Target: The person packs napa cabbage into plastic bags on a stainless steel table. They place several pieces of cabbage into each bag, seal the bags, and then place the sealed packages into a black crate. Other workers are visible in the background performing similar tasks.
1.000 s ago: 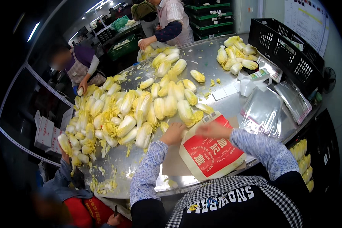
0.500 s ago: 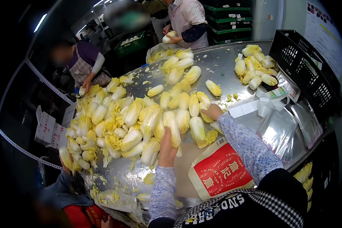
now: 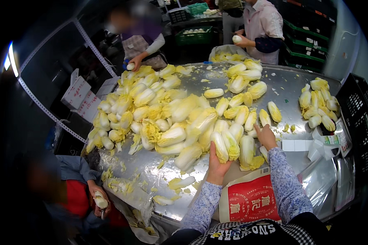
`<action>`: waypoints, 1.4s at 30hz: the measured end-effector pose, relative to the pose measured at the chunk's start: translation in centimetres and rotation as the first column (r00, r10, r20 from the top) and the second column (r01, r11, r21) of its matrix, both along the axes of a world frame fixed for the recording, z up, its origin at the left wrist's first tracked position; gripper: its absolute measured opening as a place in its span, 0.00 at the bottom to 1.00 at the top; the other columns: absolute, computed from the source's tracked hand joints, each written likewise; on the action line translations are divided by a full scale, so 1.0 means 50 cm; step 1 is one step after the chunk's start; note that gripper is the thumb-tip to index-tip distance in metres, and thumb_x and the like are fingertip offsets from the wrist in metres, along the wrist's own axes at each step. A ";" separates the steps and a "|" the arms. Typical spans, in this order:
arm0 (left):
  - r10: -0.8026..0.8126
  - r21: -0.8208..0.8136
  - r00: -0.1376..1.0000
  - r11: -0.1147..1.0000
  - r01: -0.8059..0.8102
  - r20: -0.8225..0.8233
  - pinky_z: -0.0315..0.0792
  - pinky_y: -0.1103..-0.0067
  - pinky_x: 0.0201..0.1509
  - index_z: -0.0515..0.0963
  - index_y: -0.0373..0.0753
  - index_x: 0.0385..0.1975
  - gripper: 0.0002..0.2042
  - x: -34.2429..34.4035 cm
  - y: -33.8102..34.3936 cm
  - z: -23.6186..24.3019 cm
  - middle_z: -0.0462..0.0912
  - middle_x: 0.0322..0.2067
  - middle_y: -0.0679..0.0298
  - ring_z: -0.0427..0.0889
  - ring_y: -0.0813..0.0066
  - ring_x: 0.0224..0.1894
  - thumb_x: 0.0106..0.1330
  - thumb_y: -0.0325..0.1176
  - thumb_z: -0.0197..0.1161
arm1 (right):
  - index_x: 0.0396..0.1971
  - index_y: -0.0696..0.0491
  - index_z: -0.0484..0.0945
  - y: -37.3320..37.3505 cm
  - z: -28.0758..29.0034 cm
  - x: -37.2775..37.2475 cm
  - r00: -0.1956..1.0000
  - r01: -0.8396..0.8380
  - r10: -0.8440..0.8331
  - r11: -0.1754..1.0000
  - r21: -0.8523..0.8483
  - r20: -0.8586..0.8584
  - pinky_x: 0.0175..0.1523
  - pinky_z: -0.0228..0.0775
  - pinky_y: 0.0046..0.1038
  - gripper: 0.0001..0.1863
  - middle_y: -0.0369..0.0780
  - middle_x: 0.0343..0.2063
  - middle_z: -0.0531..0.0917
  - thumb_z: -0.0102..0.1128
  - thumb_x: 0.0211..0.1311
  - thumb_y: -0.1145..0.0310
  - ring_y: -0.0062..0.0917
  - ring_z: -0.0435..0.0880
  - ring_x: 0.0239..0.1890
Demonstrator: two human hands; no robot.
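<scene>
Left hand [image 3: 218, 166] round a cabbage [image 3: 219, 147], right hand [image 3: 266, 138] farther in, over a metal table [image 3: 288, 87]

The left hand is clamped on the cabbage's lower end, with a second cabbage [image 3: 232, 145] right against it – whether it grips both, I cannot tell. The right hand, apart from the left, has its fingers among the cabbages lying just beyond; its hold is unclear. The held cabbage is just past a red-and-cream paper bag [image 3: 251, 196], with a big heap [image 3: 151, 108] to its left and a smaller bunch [image 3: 319, 104] far right, near a black crate [image 3: 357, 118] – and clear plastic bags [image 3: 321, 185] lie right of the paper bag
</scene>
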State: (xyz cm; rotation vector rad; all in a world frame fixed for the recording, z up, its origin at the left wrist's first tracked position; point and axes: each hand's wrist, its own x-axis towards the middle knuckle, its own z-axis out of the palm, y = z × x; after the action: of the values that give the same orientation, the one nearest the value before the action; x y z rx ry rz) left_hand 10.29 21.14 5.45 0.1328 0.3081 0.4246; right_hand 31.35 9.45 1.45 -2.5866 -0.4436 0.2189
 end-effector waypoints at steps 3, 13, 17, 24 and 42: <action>0.067 0.044 0.996 0.997 -0.065 -0.050 0.58 0.44 0.63 0.61 0.46 0.64 0.30 -0.058 0.002 0.016 0.67 0.61 0.58 0.65 0.52 0.63 0.68 0.56 0.50 | 0.54 0.63 0.64 0.061 -0.008 -0.015 0.998 -0.006 0.006 1.000 0.005 0.067 0.46 0.74 0.42 0.42 0.56 0.43 0.75 0.64 0.52 0.42 0.51 0.79 0.41; 0.027 -0.020 0.992 0.999 -0.025 0.120 0.55 0.43 0.64 0.59 0.45 0.65 0.31 -0.249 -0.010 0.052 0.66 0.62 0.57 0.64 0.52 0.64 0.67 0.55 0.53 | 0.47 0.64 0.70 -0.023 -0.099 0.053 0.714 0.634 0.072 0.357 0.686 -0.697 0.46 0.75 0.29 0.21 0.43 0.45 0.77 0.62 0.58 0.67 0.30 0.79 0.45; -0.098 -0.070 0.986 0.992 0.108 0.132 0.57 0.47 0.66 0.60 0.44 0.64 0.30 -0.279 -0.082 0.041 0.66 0.62 0.57 0.65 0.52 0.64 0.67 0.55 0.52 | 0.52 0.59 0.67 -0.149 0.057 -0.075 0.772 0.420 0.407 0.249 0.873 -0.488 0.47 0.75 0.29 0.22 0.42 0.48 0.75 0.58 0.60 0.67 0.28 0.78 0.46; -0.452 0.047 0.891 0.890 0.454 -0.034 0.69 0.69 0.61 0.61 0.42 0.63 0.31 -0.192 -0.300 0.009 0.70 0.58 0.57 0.72 0.62 0.59 0.64 0.48 0.62 | 0.57 0.56 0.65 -0.498 0.139 -0.238 0.640 -0.032 0.657 0.540 0.841 -0.398 0.53 0.76 0.31 0.29 0.40 0.52 0.75 0.61 0.53 0.78 0.28 0.76 0.53; -0.279 0.561 0.808 0.602 0.569 -0.520 0.74 0.77 0.53 0.50 0.40 0.68 0.37 -0.305 -0.230 -0.042 0.72 0.55 0.57 0.76 0.72 0.53 0.65 0.46 0.62 | 0.53 0.52 0.74 -0.586 -0.043 -0.476 0.707 -0.527 0.683 0.682 0.507 -0.184 0.57 0.67 0.30 0.28 0.43 0.49 0.74 0.68 0.49 0.76 0.33 0.74 0.52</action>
State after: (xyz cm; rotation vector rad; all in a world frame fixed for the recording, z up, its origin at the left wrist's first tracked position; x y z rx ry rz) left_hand -4.95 9.64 3.36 1.0487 0.4759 -0.0127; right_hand 7.54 -19.84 -0.72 -1.8225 -1.0912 0.7371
